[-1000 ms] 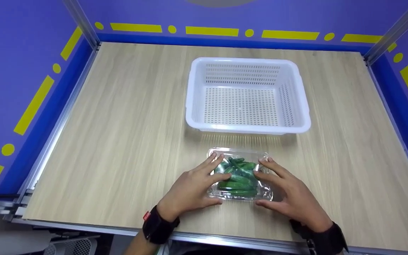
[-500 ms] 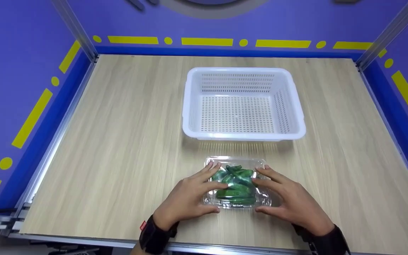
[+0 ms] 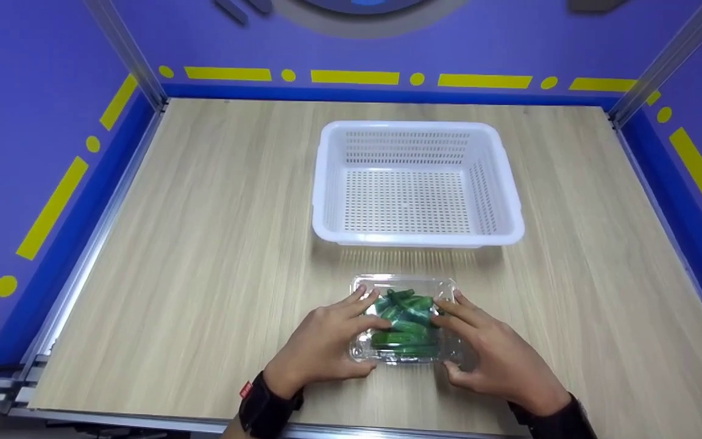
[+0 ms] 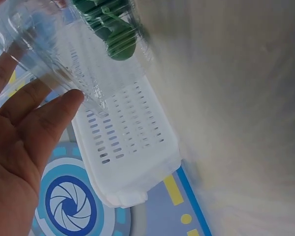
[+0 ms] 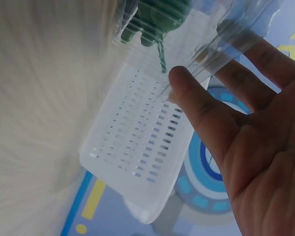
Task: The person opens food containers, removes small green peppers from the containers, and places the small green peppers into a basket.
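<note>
A clear plastic clamshell box (image 3: 403, 356) with long green vegetables (image 3: 409, 338) inside lies near the front of the table. My left hand (image 3: 326, 344) holds its left side, fingers spread over the lid and the thumb by the front edge. On the opposite side my right hand (image 3: 497, 353) holds it in much the same way, its thumb bent in at the front corner. Seen from the left wrist, the left thumb (image 4: 61, 110) is right at the clear rim. From the right wrist, the right thumb (image 5: 196, 96) meets the rim, with fingers visible through the plastic.
Just behind the box stands a white perforated plastic basket (image 3: 418, 239) with nothing in it. It rests on a wood-grain table (image 3: 217, 244). Blue panels (image 3: 351, 55) with yellow marks close in the back and both sides. A metal rail (image 3: 339, 430) runs along the front edge.
The head view has tilted up, so the table and basket sit lower in it. The right thumb has bent inward and the right hand has shifted slightly toward the box. The left hand keeps its place.
</note>
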